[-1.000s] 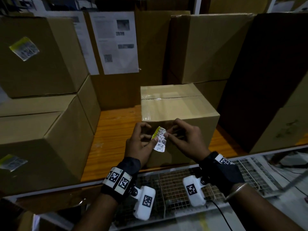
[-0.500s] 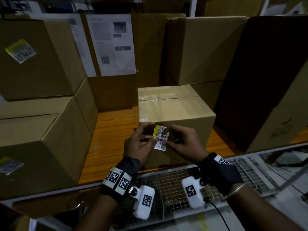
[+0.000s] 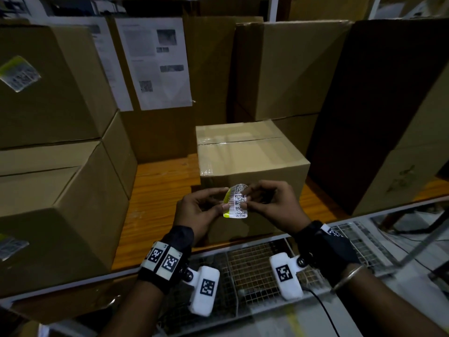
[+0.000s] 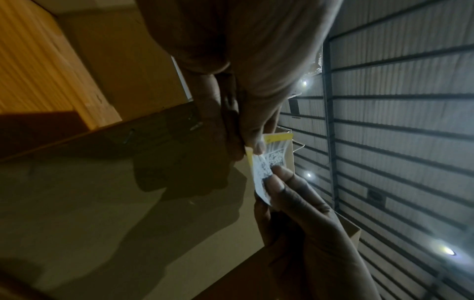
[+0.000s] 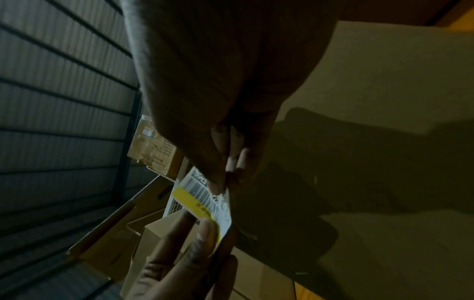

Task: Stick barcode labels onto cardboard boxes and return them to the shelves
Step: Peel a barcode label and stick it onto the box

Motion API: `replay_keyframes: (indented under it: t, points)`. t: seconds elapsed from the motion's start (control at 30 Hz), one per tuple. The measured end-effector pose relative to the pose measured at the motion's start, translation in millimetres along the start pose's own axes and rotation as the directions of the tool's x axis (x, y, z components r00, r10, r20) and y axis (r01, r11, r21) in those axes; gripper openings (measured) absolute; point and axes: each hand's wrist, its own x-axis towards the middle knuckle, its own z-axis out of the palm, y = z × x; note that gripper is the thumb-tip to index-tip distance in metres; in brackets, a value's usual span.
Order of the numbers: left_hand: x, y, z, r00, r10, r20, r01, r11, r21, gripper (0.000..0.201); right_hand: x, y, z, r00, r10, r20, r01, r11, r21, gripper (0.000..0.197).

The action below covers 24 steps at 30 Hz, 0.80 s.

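Hands point(image 3: 239, 207) with label point(image 3: 236, 201), before box point(image 3: 252, 154).

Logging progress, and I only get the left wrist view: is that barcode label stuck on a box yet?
Observer: No. The head view shows the barcode label pinched by the left hand and the right hand in front of the taped box.
Operator: Any boxes already labelled?
Observer: Yes. There is a sticker on the upper left box, and another on the lower left box.
Operator: What is under the wrists?
Observer: A wire basket, below the shelf edge.
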Motion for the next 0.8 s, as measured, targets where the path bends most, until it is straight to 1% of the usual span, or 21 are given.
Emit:
replay_keyframes:
  t: [0.1, 0.23, 0.3, 0.4, 0.5, 0.57, 0.67, 0.73, 0.8]
  points:
    - [-1, 3, 4, 0.999, -0.030, 0.045, 0.033, 0.997, -0.067, 0.039, -5, -1, -3, 1.000, 0.005, -0.006, -0.005, 1.000, -0.011, 0.025]
    - [-1, 5, 13, 0.998, 0.016, 0.054, -0.012, 0.997, -0.078, 0.032, -14, -2, -11, 1.000, 0.002, -0.015, -0.002, 1.000, -0.025, 0.027]
    - [1, 3, 21, 0.998, 0.042, 0.056, -0.039, 0.998, -0.046, 0.031, -19, -1, -16, 0.999, 0.034, -0.020, -0.035, 0.999, -0.014, 0.029]
    - [3, 3, 34, 0.994, 0.095, 0.059, -0.099, 0.994, 0.056, 0.036, -27, -1, -28, 0.998, 0.059, -0.012, -0.060, 0.998, -0.029, 0.032]
    - [3, 1, 51, 0.984, 0.158, 0.080, -0.165, 0.983, 0.081, 0.037, -32, 1, -44, 0.996, 0.077, -0.037, -0.077, 0.997, -0.002, 0.034]
    - [4, 1, 63, 0.983, 0.162, 0.082, -0.169, 0.982, 0.086, 0.036, -34, 5, -56, 0.993, 0.102, -0.053, -0.099, 0.994, 0.050, 0.033]
    - [7, 7, 85, 0.983, 0.146, 0.108, -0.153, 0.987, 0.056, 0.040, -37, 11, -78, 0.989, 0.131, -0.075, -0.121, 0.985, 0.123, 0.032]
    - [8, 13, 104, 0.982, 0.131, 0.137, -0.137, 0.990, 0.040, 0.038, -42, 15, -97, 0.988, 0.134, -0.082, -0.122, 0.983, 0.135, 0.032]
    - [10, 20, 129, 0.980, 0.117, 0.158, -0.124, 0.992, 0.036, 0.031, -49, 21, -123, 0.988, 0.130, -0.085, -0.121, 0.986, 0.111, 0.032]
